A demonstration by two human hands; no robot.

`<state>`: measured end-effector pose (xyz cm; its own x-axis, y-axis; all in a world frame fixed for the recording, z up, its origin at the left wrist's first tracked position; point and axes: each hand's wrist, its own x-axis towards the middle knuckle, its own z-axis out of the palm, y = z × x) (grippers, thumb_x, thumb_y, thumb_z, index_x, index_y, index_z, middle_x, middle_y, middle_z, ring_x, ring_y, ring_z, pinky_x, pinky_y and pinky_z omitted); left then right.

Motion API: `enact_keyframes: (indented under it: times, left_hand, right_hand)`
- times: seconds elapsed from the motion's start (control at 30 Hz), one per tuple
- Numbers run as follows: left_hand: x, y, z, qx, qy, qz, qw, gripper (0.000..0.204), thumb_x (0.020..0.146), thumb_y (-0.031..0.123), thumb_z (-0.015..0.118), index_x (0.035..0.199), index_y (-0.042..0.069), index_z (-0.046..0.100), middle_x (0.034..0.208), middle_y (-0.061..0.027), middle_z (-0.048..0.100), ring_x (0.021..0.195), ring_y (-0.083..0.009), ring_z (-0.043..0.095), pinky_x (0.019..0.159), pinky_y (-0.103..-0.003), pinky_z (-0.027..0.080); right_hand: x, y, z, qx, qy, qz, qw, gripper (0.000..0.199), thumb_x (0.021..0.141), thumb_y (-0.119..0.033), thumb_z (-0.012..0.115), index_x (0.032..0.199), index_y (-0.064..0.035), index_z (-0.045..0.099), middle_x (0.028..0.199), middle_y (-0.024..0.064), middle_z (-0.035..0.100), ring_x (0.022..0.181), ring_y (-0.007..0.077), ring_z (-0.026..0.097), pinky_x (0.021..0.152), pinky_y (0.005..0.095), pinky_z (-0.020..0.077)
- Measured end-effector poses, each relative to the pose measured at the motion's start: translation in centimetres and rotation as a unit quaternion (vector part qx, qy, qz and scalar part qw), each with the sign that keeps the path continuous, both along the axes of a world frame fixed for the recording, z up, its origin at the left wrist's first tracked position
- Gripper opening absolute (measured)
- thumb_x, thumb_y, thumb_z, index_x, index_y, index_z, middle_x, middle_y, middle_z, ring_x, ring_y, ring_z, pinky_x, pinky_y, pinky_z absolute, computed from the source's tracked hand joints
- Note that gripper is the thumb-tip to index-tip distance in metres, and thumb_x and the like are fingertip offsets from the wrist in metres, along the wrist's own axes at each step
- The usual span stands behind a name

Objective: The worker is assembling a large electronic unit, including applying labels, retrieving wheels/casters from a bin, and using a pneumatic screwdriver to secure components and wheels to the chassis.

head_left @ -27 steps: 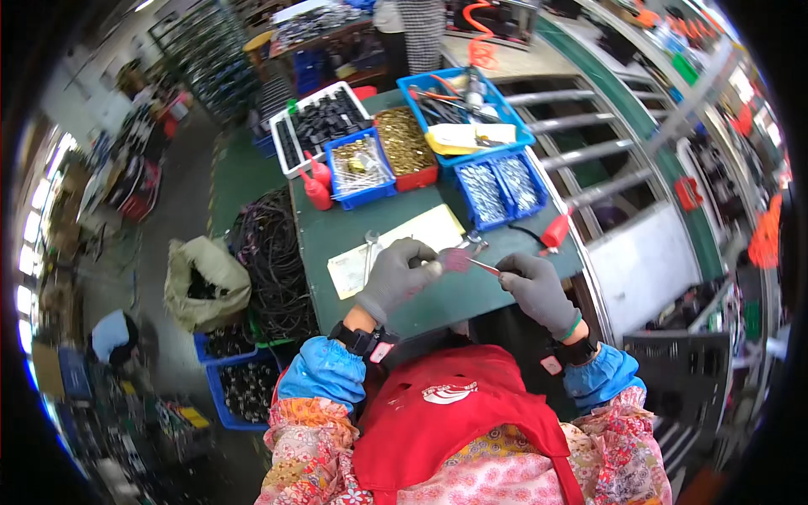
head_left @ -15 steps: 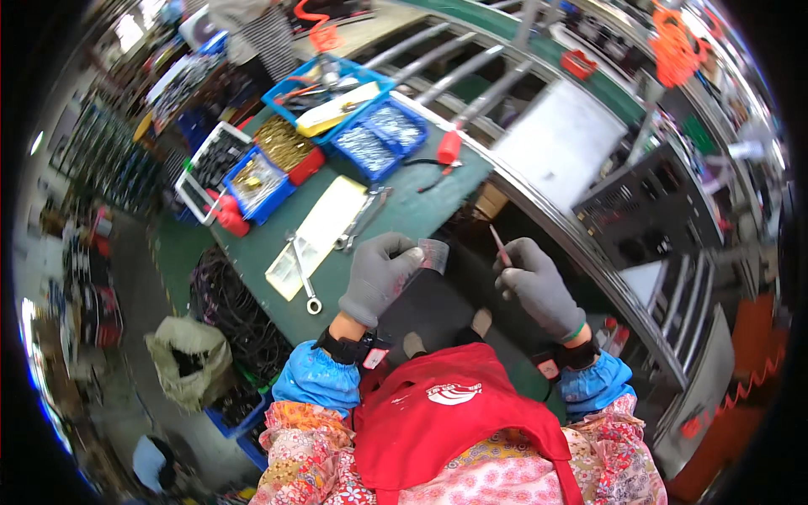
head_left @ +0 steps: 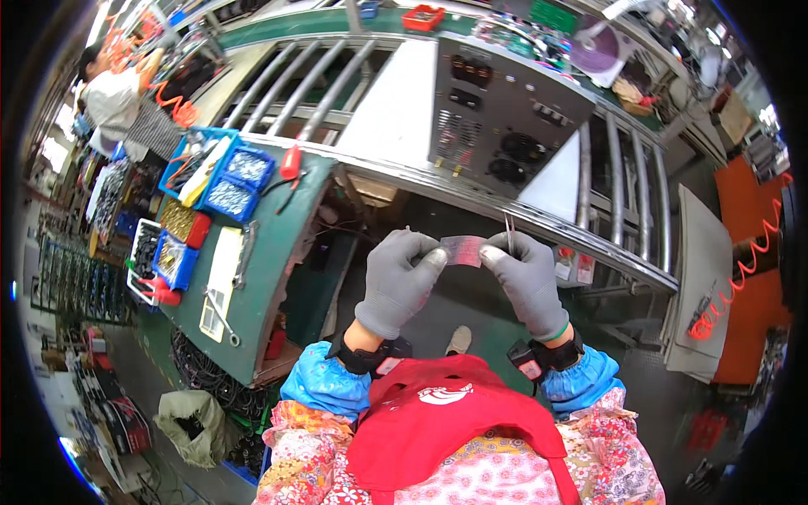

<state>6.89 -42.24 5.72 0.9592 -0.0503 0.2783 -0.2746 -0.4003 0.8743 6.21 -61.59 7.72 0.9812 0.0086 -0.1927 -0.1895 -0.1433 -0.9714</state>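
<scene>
Both hands wear grey gloves and meet in front of my red apron. Between them is a small, slightly bent translucent strip [head_left: 462,251] with a pinkish tint, like a label sheet. My left hand [head_left: 397,282] pinches its left end between thumb and fingers. The thumb of my right hand [head_left: 530,286] presses on the strip's right end. That same hand also grips a pair of thin metal tweezers [head_left: 510,231], tips pointing up and away from me; the glove hides their lower part.
Ahead runs a roller conveyor [head_left: 619,181] with a metal rail [head_left: 471,198]; a dark panel [head_left: 505,114] with round fans stands on it. On the left, a green bench [head_left: 273,252] carries bins of screws [head_left: 229,198], a wrench [head_left: 220,318] and red-handled cutters [head_left: 290,164].
My view has swung right, so the bench sits further left and the dark panel is ahead. My hands have come together, the right one now touching the strip while keeping the tweezers.
</scene>
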Motion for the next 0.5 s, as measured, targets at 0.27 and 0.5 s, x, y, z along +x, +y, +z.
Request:
enact_keyframes:
  times: [0.27,0.5]
  left_hand:
    - [2.6,-9.0,-1.8,-0.074,0.099,-0.078,0.989,0.015,0.083,0.013,0.066,0.086,-0.001,0.067,0.072,-0.0044,0.061,0.068,-0.0106,0.055,0.063,-0.027,0.045]
    - [4.8,-11.7,-2.1,-0.053,0.116,-0.123,0.984,0.018,0.084,0.016,0.067,0.089,-0.001,0.068,0.077,-0.0033,0.063,0.070,-0.0096,0.055,0.065,-0.026,0.044]
  right_hand:
    - [0.5,-9.3,-0.8,-0.002,0.015,-0.029,0.999,0.023,0.083,-0.019,0.067,0.091,0.0026,0.067,0.071,-0.0023,0.059,0.065,0.0043,0.050,0.058,0.0225,0.0404]
    - [2.0,-12.5,-1.8,-0.043,0.005,-0.043,0.998,0.017,0.084,-0.015,0.066,0.088,0.0012,0.065,0.069,-0.0034,0.056,0.063,0.0034,0.048,0.055,0.0220,0.0386]
